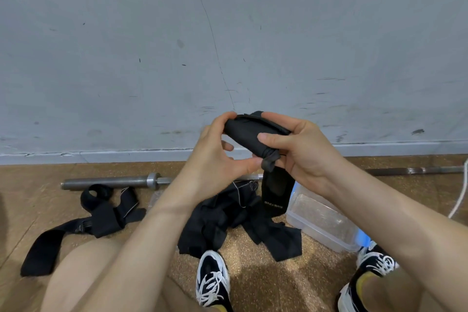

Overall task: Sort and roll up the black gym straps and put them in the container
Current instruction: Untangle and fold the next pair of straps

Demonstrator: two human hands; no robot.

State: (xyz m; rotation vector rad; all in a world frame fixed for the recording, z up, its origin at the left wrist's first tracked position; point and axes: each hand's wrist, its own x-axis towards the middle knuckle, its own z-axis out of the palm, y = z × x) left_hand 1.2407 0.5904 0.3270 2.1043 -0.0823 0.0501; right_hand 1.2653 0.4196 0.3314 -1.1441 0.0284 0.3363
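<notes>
Grip is two-handed: left hand [215, 157] and right hand [298, 149] curl round the half-rolled black strap [245, 132] in mid-air, its axis running crosswise between them, loose tail [274, 195] hanging below the right hand, which is nearer the clear container [326, 225] on the floor.

Clearance around the clear rectangular plastic container [326, 223] on the speckled brown floor [266, 281].
Its top is reachable between the hanging tail of a black fabric strap [274, 192] at its left end and the right forearm [379, 205] crossing above its right side. A heap of black straps [217, 225] lies just left of it, a steel barbell [111, 182] behind it, a black-and-white trainer [374, 258] at its near corner, and a white cord [459, 200] to its right.
</notes>
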